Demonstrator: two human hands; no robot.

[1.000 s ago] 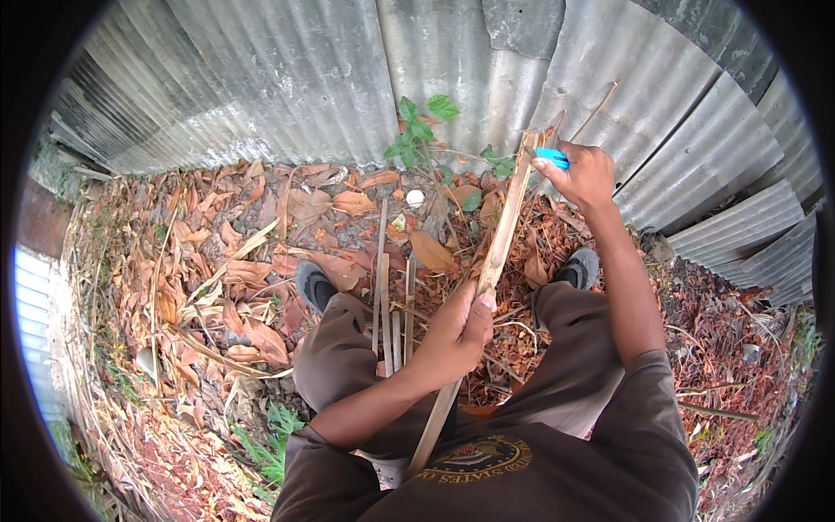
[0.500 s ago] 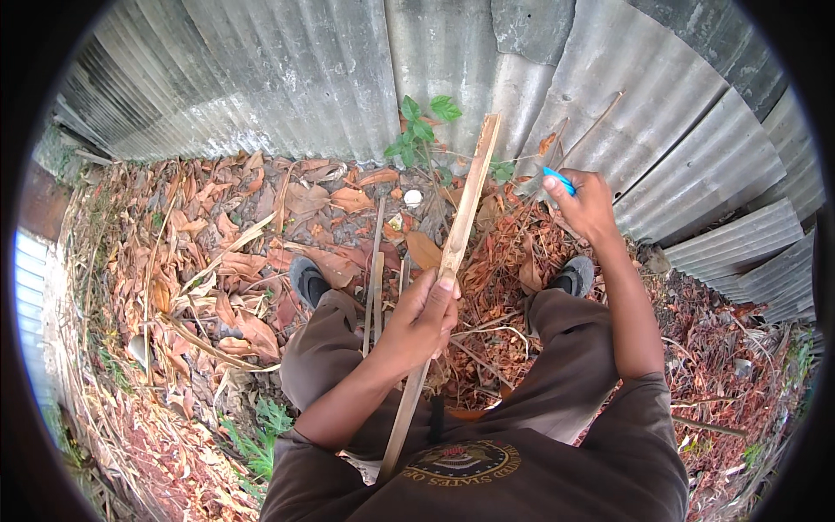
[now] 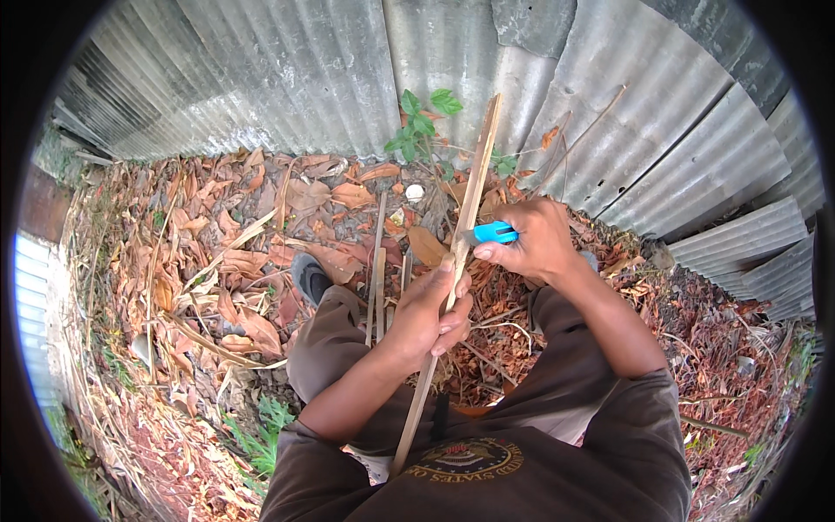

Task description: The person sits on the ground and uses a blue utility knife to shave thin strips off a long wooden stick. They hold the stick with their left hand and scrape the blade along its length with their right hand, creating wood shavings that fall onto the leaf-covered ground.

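Evidently to steady it, the left hand [image 3: 426, 317] wraps the wooden strip [image 3: 477, 187], which runs ahead between twelve and one o'clock and back just past six, toward the shirt [image 3: 522, 491]. The right hand [image 3: 541, 239] grips a blue-handled knife [image 3: 497, 231], blade at the strip. Loose strips [image 3: 379, 291] lie between ten and eleven; the corrugated fence [image 3: 304, 78] bounds twelve, so room seems wider toward nine, over leaf litter [image 3: 252, 261].
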